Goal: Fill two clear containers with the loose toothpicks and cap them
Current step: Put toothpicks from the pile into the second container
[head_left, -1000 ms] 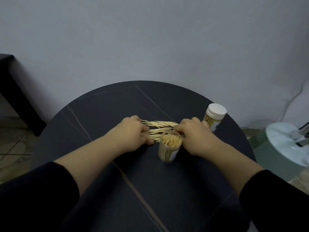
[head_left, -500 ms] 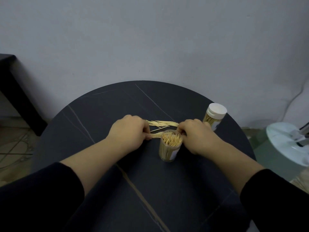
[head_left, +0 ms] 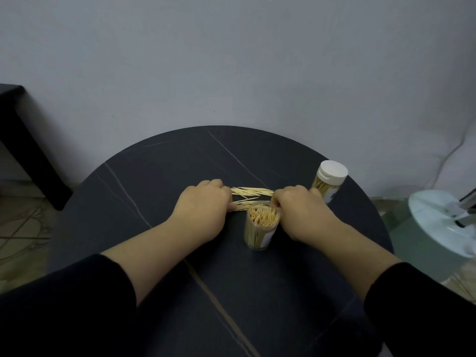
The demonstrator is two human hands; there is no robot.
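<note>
The left hand (head_left: 203, 212) now sits slightly nearer the centre of the frame than a second ago, its fingers curled tighter over the left ends of the loose toothpicks (head_left: 253, 192). The lower strands, earlier fanned wide left of the open container (head_left: 261, 228), are now a short bundle by the thumb. The pile showing between the hands is narrower and thinner.

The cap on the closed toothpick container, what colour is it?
The cap is plain white. It shows in the head view, the only view there is.

open container (head_left: 258, 234) full, upright | capped container (head_left: 331, 174) upright | loose toothpicks (head_left: 251, 192) flat
</note>
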